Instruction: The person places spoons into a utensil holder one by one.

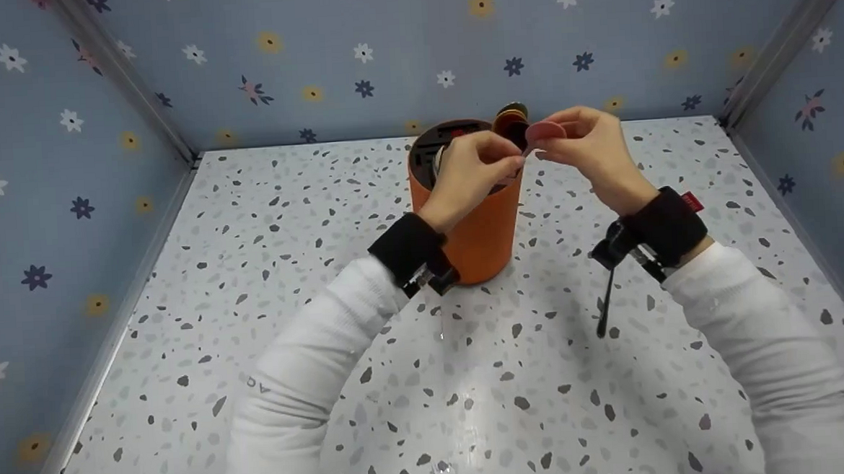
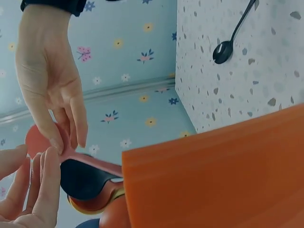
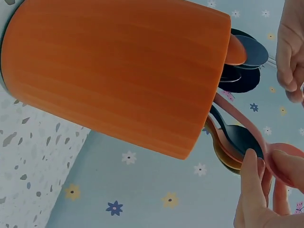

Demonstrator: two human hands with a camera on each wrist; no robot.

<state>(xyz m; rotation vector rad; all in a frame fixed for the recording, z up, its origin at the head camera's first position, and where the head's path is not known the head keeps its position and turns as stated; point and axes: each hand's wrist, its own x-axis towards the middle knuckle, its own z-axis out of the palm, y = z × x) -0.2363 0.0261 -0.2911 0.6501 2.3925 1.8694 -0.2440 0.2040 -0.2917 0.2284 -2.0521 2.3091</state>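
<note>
An orange cylindrical utensil holder (image 1: 481,237) with a dark slotted top stands upright on the speckled table. My right hand (image 1: 594,148) pinches the bowl of a pink spoon (image 3: 285,149) between thumb and fingers. The spoon's handle runs down into the holder's mouth. Beside it, a dark blue spoon (image 2: 83,180) and a yellow spoon (image 3: 223,154) also stick out of the holder. My left hand (image 1: 472,166) hangs over the holder's near rim, fingers loosely bent. In the right wrist view it is apart from the pink spoon, with nothing visible in its grasp.
A black spoon (image 2: 223,51) lies on the table (image 1: 267,310), right of the holder and partly covered by the right wrist camera in the head view. More spoon bowls (image 3: 256,50) rise from the holder's other side. Flower-patterned walls (image 1: 360,23) enclose the table's back and sides.
</note>
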